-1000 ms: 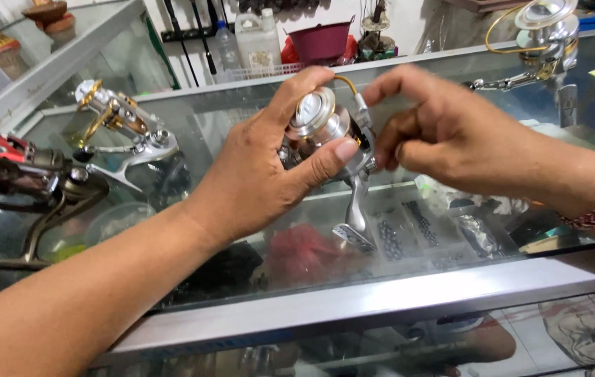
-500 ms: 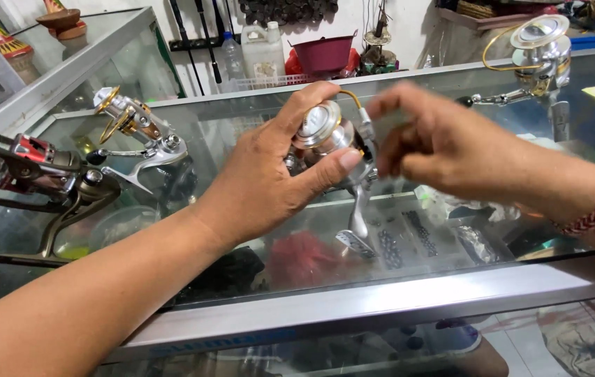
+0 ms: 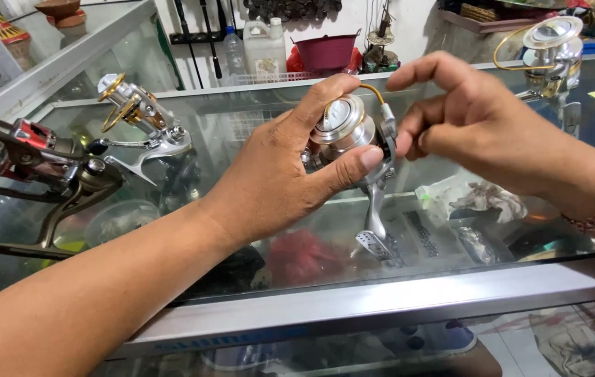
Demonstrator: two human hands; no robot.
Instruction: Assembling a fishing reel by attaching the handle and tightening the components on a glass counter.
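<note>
The left hand (image 3: 276, 174) is gripping a silver fishing reel (image 3: 353, 132) above a glass counter (image 3: 255, 139), its fingers (image 3: 364, 159) wrapping closed around the spool. The right hand (image 3: 472, 119) is hovering just beside the reel, thumb and forefinger half curled near the gold bail wire (image 3: 374, 91), holding nothing that shows. Two more reels, silver-gold (image 3: 137, 115) and dark (image 3: 39, 160), are resting on the counter's left.

Glass counter (image 3: 255, 126) with metal edge, silver-gold reel (image 3: 140, 119) and dark red reel (image 3: 28, 157) at left, another silver reel (image 3: 549, 49) at far right, white jug (image 3: 264, 47), clear bottle (image 3: 233, 49) and maroon tub (image 3: 325, 50) behind, red item (image 3: 304, 253) under glass.
</note>
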